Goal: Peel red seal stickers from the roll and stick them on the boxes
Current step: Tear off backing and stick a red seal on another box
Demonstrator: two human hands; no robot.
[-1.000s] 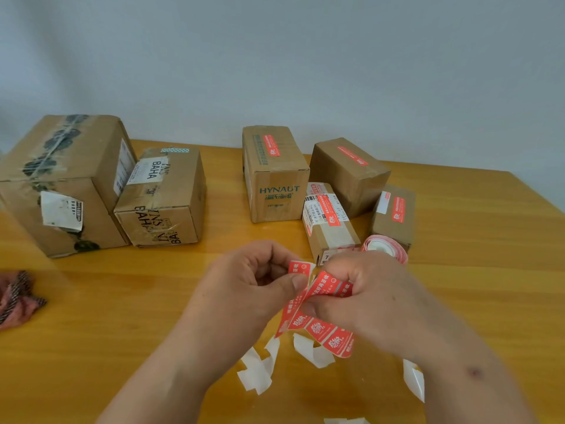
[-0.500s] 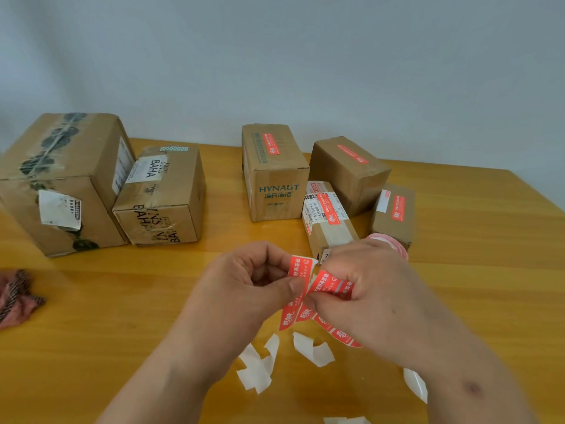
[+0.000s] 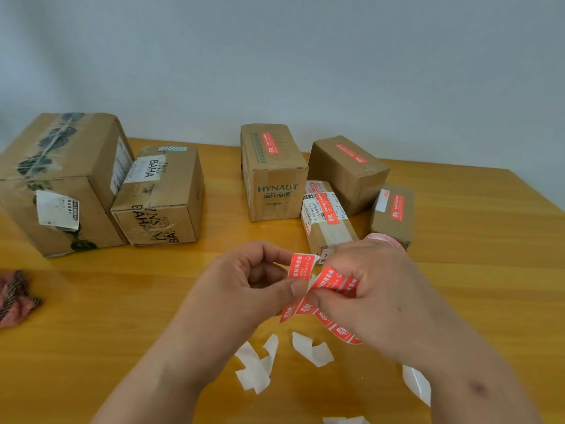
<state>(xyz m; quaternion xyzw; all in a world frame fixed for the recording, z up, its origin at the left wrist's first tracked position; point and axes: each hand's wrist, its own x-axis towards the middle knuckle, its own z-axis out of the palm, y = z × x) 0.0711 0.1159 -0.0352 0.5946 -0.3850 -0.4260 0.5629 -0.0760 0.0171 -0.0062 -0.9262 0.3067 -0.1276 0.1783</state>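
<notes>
Tabletop and boxes as a second ago: two big unsealed ones at left, large box and BAHA box; four at right already sealed in red, HYNAUT box among them. Roll just behind right hand, near small box. White backing scraps scattered on tabletop below wrists.

Changed over the last second: sticker lifted further off strip, free end now standing higher above left thumb, white backing curling away at its top corner. Strip tail hanging shorter below right hand than before. Meaning, likely: peel nearly complete, next seal soon free for one of the left boxes.

Left hand grip: thumb and fingers pinched on sticker's lower part. Right hand grip: clamped on strip.

Sticker held in air between both hands, above tabletop. Long axis near upright, leaning slightly right; free end up toward boxes, printed face toward camera.
</notes>
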